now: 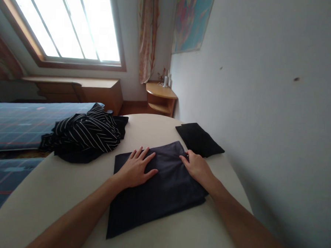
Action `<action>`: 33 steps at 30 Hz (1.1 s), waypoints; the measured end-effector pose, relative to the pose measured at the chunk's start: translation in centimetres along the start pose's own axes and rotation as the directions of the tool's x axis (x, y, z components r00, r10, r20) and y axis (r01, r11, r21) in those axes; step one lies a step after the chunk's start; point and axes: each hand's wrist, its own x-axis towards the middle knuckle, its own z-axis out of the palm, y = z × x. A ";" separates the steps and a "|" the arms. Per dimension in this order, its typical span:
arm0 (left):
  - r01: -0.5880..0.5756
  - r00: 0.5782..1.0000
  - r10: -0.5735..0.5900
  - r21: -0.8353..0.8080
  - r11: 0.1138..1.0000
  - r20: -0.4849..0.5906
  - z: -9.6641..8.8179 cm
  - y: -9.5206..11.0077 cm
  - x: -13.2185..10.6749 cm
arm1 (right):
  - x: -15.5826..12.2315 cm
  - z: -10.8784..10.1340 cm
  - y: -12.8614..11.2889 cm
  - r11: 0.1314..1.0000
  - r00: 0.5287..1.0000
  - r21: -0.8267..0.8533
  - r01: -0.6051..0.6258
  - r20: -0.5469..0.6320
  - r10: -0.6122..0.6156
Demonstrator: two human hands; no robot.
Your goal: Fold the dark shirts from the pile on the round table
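A dark navy piece of cloth, folded into a rough rectangle (162, 194), lies on the round cream table (143, 126) in front of me. Flat on its left part rests my left hand (137, 168), fingers spread and holding nothing. At the cloth's far right edge my right hand (198, 166) pinches the fabric between thumb and fingers, and small creases run from there. Just beyond that hand lies a folded black cloth (199, 140), apart from the navy one. Which garment the navy cloth is, I cannot tell.
A heap of black-and-white striped clothing (90, 131) sits at the table's left edge. Beside it is a bed with blue plaid bedding (29, 124). A white wall (266, 107) rises close on the right. A small wooden corner shelf (161, 90) stands behind the table.
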 end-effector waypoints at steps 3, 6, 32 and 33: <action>-0.033 0.997 0.033 0.010 0.999 0.063 -0.2 1.6 -1.0 | 0.0 0.1 0.1 1.000 1.000 -0.007 0.003 -0.001 -0.003; -0.103 0.983 0.102 0.000 0.995 0.155 -0.2 4.5 -3.0 | 0.1 0.1 0.2 1.000 1.000 -0.014 0.000 -0.010 0.000; -0.401 0.849 0.487 -0.353 0.845 0.204 -2.7 8.2 -8.3 | 0.3 -0.1 1.1 1.000 0.997 -0.029 0.011 -0.080 -0.014; -0.350 0.897 0.414 -0.321 0.880 0.156 -2.7 7.4 -8.2 | 0.2 -0.1 1.1 1.000 0.996 -0.018 0.012 -0.086 -0.014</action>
